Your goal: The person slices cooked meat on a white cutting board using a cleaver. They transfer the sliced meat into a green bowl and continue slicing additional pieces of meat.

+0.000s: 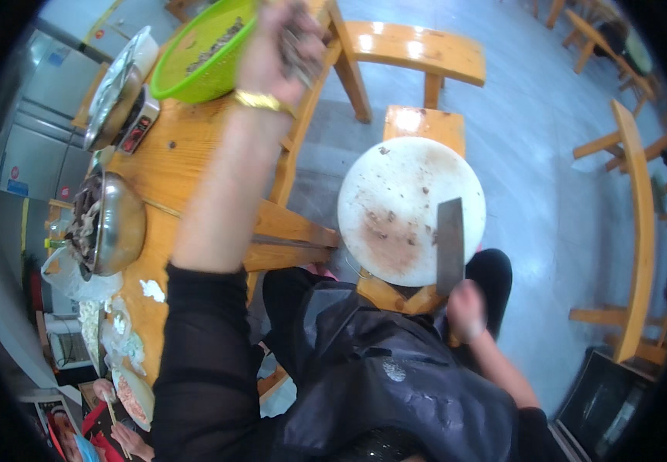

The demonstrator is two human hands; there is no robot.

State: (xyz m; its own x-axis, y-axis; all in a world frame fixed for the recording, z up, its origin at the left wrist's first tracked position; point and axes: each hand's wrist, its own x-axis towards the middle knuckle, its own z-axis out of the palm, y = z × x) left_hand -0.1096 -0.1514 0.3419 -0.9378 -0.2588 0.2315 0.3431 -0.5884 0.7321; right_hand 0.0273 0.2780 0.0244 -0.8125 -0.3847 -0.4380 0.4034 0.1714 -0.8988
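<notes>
My left hand (290, 55) is stretched out to the upper left beside a bright green plastic basket (206, 91). Its fingers are closed around a clump of grey-brown pieces (298, 49), probably chopped meat, blurred by motion. In the basket lie more small chopped pieces (215, 52). My right hand (465, 312) grips the handle of a cleaver (450, 245), whose broad blade overlaps the right side of a round white cutting board (408, 185). Brown stains and scattered dark crumbs mark the board, which rests on a wooden bench (425, 121) before my knees.
On the wooden table (195, 150) to my left stand a steel bowl (122, 225) of dark meat, a foil-covered pan (119, 98) and a tray (134, 398) of pinkish mince. Another person's hands (128, 439) hold chopsticks there. Wooden benches (639, 231) stand to the right.
</notes>
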